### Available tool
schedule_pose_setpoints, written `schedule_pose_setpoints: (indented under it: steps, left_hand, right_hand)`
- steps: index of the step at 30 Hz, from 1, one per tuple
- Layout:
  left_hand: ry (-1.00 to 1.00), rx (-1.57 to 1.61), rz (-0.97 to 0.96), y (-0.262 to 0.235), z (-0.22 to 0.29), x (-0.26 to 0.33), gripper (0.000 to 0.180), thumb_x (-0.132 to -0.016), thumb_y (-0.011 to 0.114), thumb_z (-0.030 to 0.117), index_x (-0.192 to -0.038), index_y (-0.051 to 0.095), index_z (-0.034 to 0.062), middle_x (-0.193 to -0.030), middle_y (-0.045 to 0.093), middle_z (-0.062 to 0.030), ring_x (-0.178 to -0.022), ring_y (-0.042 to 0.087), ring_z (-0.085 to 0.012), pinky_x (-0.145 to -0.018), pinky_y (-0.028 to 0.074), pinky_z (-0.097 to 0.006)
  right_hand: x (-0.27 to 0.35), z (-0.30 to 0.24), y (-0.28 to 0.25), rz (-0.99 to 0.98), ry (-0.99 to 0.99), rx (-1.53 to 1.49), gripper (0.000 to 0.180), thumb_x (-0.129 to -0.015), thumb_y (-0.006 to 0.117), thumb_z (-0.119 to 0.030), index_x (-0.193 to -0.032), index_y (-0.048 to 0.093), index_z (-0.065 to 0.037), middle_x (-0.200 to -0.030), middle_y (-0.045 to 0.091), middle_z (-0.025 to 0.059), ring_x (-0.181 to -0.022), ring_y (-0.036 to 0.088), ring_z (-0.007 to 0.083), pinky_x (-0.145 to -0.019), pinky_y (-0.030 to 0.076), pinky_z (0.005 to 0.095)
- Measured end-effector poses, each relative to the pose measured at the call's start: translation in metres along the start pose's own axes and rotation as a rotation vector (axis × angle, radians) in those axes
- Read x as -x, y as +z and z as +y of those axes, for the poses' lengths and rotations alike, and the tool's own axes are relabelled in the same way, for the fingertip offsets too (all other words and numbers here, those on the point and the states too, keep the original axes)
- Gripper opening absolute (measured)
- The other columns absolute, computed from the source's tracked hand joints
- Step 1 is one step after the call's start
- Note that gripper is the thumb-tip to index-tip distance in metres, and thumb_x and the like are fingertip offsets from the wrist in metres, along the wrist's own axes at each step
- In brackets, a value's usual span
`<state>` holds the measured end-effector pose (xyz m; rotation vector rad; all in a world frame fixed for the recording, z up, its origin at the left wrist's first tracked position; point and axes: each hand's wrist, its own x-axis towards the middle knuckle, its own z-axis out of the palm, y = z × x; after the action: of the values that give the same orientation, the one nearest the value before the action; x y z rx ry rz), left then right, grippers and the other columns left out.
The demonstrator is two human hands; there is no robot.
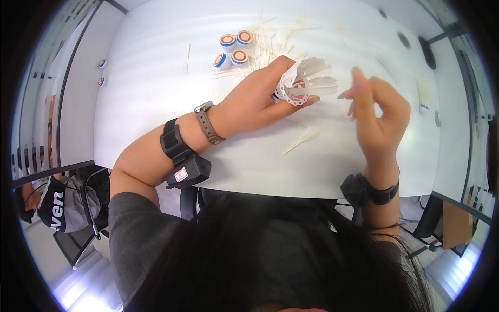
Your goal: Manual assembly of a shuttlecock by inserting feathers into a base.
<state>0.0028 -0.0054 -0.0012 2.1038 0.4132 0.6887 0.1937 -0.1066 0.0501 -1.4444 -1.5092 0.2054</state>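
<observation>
My left hand (258, 101) grips a partly built white shuttlecock (304, 85) over the white table (156, 78); its feathers fan out to the right. My right hand (378, 113) hovers just right of it, fingers apart and holding nothing I can see. A single loose feather (302, 140) lies on the table below and between the hands. Both wrists carry black strapped devices, and the left also wears a watch.
Several cork bases with blue bands (232, 49) stand at the back, beside a scatter of loose feathers (283, 28). Two more bases (101, 72) sit far left. A finished shuttlecock (424, 99) stands at the right. Another person (52, 203) sits at lower left.
</observation>
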Motion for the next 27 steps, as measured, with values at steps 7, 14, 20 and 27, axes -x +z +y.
schedule_pose_setpoints:
  steps: [7,14,20,27]
  left_hand:
    - [0.025,0.073,0.017,0.000,0.001,0.000,0.050,-0.081,0.076,0.030,-0.114,0.051,0.0019,-0.101,0.061,-0.0132,-0.091,0.063,-0.0240,-0.077,0.049,-0.033]
    - [0.062,0.113,0.004,-0.003,-0.002,0.001,0.060,-0.080,0.075,0.037,-0.119,0.049,-0.0006,-0.105,0.059,-0.0158,-0.097,0.061,-0.0268,-0.083,0.048,-0.035]
    - [0.077,0.213,0.056,0.000,-0.007,0.001,0.055,-0.085,0.069,0.036,-0.119,0.049,-0.0020,-0.096,0.063,-0.0164,-0.087,0.063,-0.0256,-0.076,0.049,-0.035]
    - [0.062,0.192,0.045,-0.004,-0.005,0.001,0.048,-0.086,0.068,0.034,-0.113,0.050,-0.0011,-0.091,0.063,-0.0147,-0.081,0.062,-0.0225,-0.072,0.048,-0.033]
  right_hand:
    - [0.002,0.006,0.002,-0.194,0.086,-0.276,0.012,-0.082,0.056,-0.005,-0.083,0.066,0.002,-0.070,0.063,0.0029,-0.059,0.051,0.0070,-0.050,0.035,0.0217]
    - [0.002,-0.002,0.001,-0.189,0.053,-0.127,0.006,-0.078,0.065,-0.006,-0.082,0.066,-0.002,-0.073,0.065,0.0022,-0.059,0.054,0.0082,-0.047,0.033,0.0222]
    - [0.000,-0.002,0.003,-0.186,0.051,-0.083,0.007,-0.084,0.064,-0.008,-0.087,0.068,-0.003,-0.075,0.066,0.0026,-0.060,0.055,0.0086,-0.049,0.034,0.0219]
    - [-0.001,-0.004,0.001,-0.214,0.074,-0.161,0.012,-0.091,0.061,-0.011,-0.089,0.068,-0.001,-0.075,0.065,0.0031,-0.061,0.053,0.0084,-0.052,0.036,0.0218]
